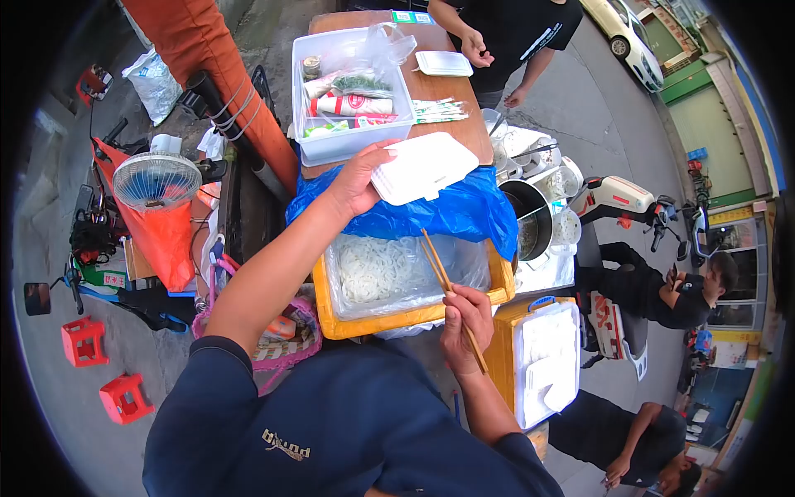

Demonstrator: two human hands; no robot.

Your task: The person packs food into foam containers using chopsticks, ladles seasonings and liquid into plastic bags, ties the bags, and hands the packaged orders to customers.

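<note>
My left hand (pixel 362 180) grips the near left corner of a white takeaway box (pixel 424 168), held with its closed lid upward over blue plastic sheeting (pixel 447 217). Wooden chopsticks (pixel 437 263) are pinched in my right hand (pixel 467 325), their tips pointing away from me over the front tub. White rice noodles (pixel 374 270) lie in the left part of that yellow-rimmed tub (pixel 356 328), which is lined with clear plastic. The chopstick tips are apart from the noodles, with nothing between them.
A white bin (pixel 354 147) of packets and a bag stands on the wooden table (pixel 451 99), near another closed takeaway box (pixel 444 64). Right of the tub are a metal pot (pixel 527 219) and several seasoning containers (pixel 566 228). A person (pixel 517 37) stands across the table.
</note>
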